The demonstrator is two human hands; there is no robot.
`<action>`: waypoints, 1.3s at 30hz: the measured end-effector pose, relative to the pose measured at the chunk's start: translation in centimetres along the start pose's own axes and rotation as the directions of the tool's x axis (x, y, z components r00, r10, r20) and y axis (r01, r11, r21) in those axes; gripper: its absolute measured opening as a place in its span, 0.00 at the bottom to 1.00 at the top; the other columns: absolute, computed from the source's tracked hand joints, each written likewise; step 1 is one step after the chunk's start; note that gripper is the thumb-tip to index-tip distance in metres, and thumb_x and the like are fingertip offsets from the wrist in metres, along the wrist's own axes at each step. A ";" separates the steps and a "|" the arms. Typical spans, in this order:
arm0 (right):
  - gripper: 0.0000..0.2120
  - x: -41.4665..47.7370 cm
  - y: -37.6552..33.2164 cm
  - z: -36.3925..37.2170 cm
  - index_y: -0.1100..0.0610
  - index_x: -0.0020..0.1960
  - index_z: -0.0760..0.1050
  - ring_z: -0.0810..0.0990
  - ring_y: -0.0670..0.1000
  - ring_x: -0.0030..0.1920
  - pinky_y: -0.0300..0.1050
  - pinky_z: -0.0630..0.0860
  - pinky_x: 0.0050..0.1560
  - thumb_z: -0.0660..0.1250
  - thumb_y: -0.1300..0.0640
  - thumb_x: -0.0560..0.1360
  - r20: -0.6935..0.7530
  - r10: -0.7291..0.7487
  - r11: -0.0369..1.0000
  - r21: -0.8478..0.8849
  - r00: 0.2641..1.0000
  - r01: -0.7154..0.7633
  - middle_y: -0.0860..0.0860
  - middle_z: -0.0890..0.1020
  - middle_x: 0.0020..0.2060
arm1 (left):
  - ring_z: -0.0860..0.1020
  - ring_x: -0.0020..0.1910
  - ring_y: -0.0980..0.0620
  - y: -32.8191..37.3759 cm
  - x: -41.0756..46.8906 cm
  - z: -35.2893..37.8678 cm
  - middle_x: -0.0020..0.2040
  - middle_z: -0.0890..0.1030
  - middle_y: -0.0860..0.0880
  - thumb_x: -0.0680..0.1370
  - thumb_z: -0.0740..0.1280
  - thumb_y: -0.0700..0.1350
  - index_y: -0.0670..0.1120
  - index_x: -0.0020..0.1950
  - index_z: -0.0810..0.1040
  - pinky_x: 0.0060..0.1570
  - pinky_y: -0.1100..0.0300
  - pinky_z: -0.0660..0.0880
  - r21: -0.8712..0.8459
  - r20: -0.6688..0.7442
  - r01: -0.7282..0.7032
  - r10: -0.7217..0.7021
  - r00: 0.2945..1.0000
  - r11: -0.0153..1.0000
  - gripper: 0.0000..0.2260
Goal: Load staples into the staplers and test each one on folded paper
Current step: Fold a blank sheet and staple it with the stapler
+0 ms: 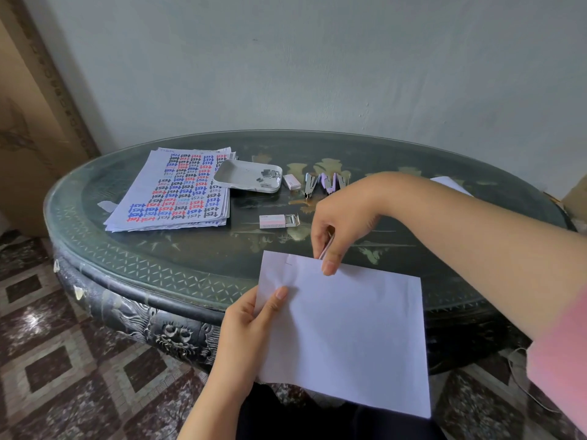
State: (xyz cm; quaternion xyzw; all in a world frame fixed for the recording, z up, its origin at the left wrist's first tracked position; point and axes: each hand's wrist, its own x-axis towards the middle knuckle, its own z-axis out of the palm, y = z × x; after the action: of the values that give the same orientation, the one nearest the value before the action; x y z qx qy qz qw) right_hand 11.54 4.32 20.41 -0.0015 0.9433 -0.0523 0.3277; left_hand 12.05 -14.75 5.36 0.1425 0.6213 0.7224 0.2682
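Observation:
My left hand (pixel 251 315) pinches the left edge of a folded white paper (pixel 349 331) held over the table's front edge. My right hand (pixel 340 223) grips a small pink stapler (pixel 327 247), mostly hidden by my fingers, at the paper's top edge. A staple mark shows near the paper's top left corner. Further back on the table lie open staplers (pixel 324 183), side by side. An open pink staple box (pixel 279 221) lies in the middle, and a second small box (pixel 291 181) sits beside a white tray (pixel 235 176) holding staple strips.
A stack of papers (pixel 178 192) covered in written words lies at the back left of the dark oval glass-topped table (pixel 158 258). Another white sheet (pixel 451 184) lies at the far right. A wall stands behind; patterned floor tiles lie below left.

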 end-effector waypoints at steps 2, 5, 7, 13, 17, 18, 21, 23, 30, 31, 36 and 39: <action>0.17 -0.4 0.4 0.1 0.48 0.54 0.82 0.77 0.35 0.42 0.33 0.72 0.44 0.72 0.41 0.69 0.025 0.008 1.000 0.006 1.000 -0.008 0.39 0.83 0.46 | 0.82 0.43 0.46 0.1 0.0 -0.1 0.45 0.86 0.44 0.71 0.69 0.50 0.46 0.46 0.84 0.47 0.49 0.75 -0.011 0.004 0.006 -0.006 1.000 1.000 0.09; 0.17 -0.6 0.6 0.2 0.49 0.54 0.82 0.77 0.36 0.42 0.33 0.72 0.44 0.72 0.41 0.70 0.043 0.013 1.000 -0.005 0.999 -0.013 0.40 0.83 0.47 | 0.82 0.44 0.45 0.1 -0.1 0.0 0.46 0.86 0.43 0.71 0.69 0.50 0.47 0.46 0.84 0.48 0.48 0.76 -0.024 0.012 0.012 -0.012 1.000 1.000 0.09; 0.17 -0.6 0.7 0.3 0.50 0.54 0.82 0.77 0.38 0.41 0.33 0.73 0.43 0.72 0.42 0.70 0.047 0.012 1.000 -0.011 0.999 -0.011 0.41 0.84 0.48 | 0.82 0.45 0.44 0.1 -0.1 0.0 0.46 0.85 0.43 0.71 0.69 0.49 0.47 0.47 0.84 0.50 0.46 0.76 -0.027 0.021 0.013 -0.012 1.000 1.000 0.09; 0.16 -0.6 0.7 0.6 0.50 0.53 0.82 0.77 0.41 0.41 0.34 0.71 0.40 0.72 0.43 0.70 0.039 0.011 1.000 -0.019 0.999 -0.010 0.42 0.84 0.46 | 0.82 0.44 0.44 0.2 -0.2 -0.1 0.47 0.85 0.42 0.72 0.69 0.49 0.47 0.48 0.84 0.49 0.47 0.75 -0.026 0.028 0.007 -0.006 1.000 1.000 0.09; 0.15 -0.5 0.7 1.0 0.51 0.52 0.82 0.76 0.39 0.39 0.34 0.69 0.38 0.72 0.43 0.70 0.018 0.017 0.999 -0.030 1.000 -0.017 0.40 0.82 0.42 | 0.81 0.44 0.45 0.2 -0.2 0.0 0.46 0.85 0.42 0.72 0.69 0.49 0.47 0.48 0.84 0.48 0.47 0.74 -0.021 0.022 0.006 -0.005 1.000 1.000 0.09; 0.15 -0.5 0.7 1.1 0.51 0.52 0.82 0.75 0.37 0.39 0.33 0.69 0.38 0.72 0.43 0.71 0.012 0.018 1.000 -0.026 1.000 -0.018 0.39 0.81 0.40 | 0.81 0.44 0.45 0.2 -0.3 0.0 0.46 0.85 0.42 0.72 0.69 0.49 0.47 0.48 0.84 0.48 0.47 0.74 -0.019 0.022 0.005 -0.005 1.000 1.000 0.09; 0.13 -0.5 0.8 1.4 0.52 0.51 0.82 0.75 0.36 0.36 0.33 0.67 0.36 0.71 0.44 0.72 -0.023 0.006 1.000 -0.009 1.000 -0.006 0.39 0.80 0.37 | 0.81 0.43 0.45 0.2 -0.3 -0.1 0.46 0.85 0.42 0.72 0.69 0.49 0.47 0.47 0.84 0.48 0.48 0.75 -0.017 0.017 0.000 0.001 1.000 1.000 0.08; 0.12 -0.4 0.9 1.5 0.52 0.49 0.82 0.75 0.37 0.35 0.34 0.66 0.35 0.71 0.45 0.72 -0.038 0.001 1.000 -0.004 0.999 -0.001 0.39 0.79 0.36 | 0.81 0.44 0.45 0.2 -0.3 0.0 0.46 0.85 0.42 0.72 0.69 0.49 0.47 0.46 0.84 0.48 0.47 0.75 -0.018 0.012 -0.002 0.002 1.000 1.000 0.08; 0.10 -1.1 1.4 2.1 0.49 0.48 0.82 0.76 0.32 0.35 0.28 0.67 0.35 0.71 0.44 0.72 -0.032 -0.010 0.994 0.109 0.999 0.013 0.37 0.81 0.36 | 0.81 0.44 0.46 0.3 -0.4 0.0 0.45 0.85 0.43 0.71 0.69 0.49 0.48 0.46 0.84 0.48 0.48 0.75 -0.005 0.018 -0.007 0.007 1.000 1.000 0.08; 0.11 -1.3 1.6 2.1 0.48 0.49 0.82 0.77 0.32 0.37 0.27 0.67 0.36 0.71 0.43 0.71 -0.026 -0.004 0.993 0.121 1.000 0.007 0.37 0.82 0.37 | 0.81 0.43 0.46 0.3 -0.4 0.0 0.45 0.86 0.43 0.71 0.69 0.49 0.48 0.46 0.84 0.47 0.49 0.75 -0.003 0.022 -0.006 0.007 1.000 1.000 0.08; 0.17 -2.7 3.0 2.1 0.48 0.53 0.82 0.81 0.42 0.50 0.40 0.76 0.53 0.73 0.41 0.69 0.026 0.051 0.995 0.085 0.998 -0.053 0.40 0.84 0.46 | 0.82 0.42 0.48 0.5 -0.3 -0.3 0.44 0.86 0.45 0.70 0.69 0.49 0.51 0.45 0.85 0.46 0.50 0.76 -0.030 -0.025 -0.004 0.004 1.000 1.000 0.07; 0.16 -3.4 3.6 2.3 0.48 0.53 0.82 0.81 0.44 0.52 0.42 0.76 0.57 0.73 0.42 0.69 0.059 0.069 0.994 0.081 0.996 -0.073 0.42 0.84 0.48 | 0.82 0.42 0.46 0.5 -0.3 -0.5 0.44 0.86 0.44 0.69 0.69 0.49 0.51 0.44 0.85 0.48 0.47 0.76 -0.040 -0.045 -0.004 0.002 0.999 0.999 0.08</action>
State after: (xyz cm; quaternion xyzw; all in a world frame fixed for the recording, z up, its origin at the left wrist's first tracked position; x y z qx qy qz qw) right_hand 15.73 7.83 20.32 0.0441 0.9303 -0.0797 0.3553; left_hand 11.87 -15.41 5.82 0.1218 0.6123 0.7381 0.2559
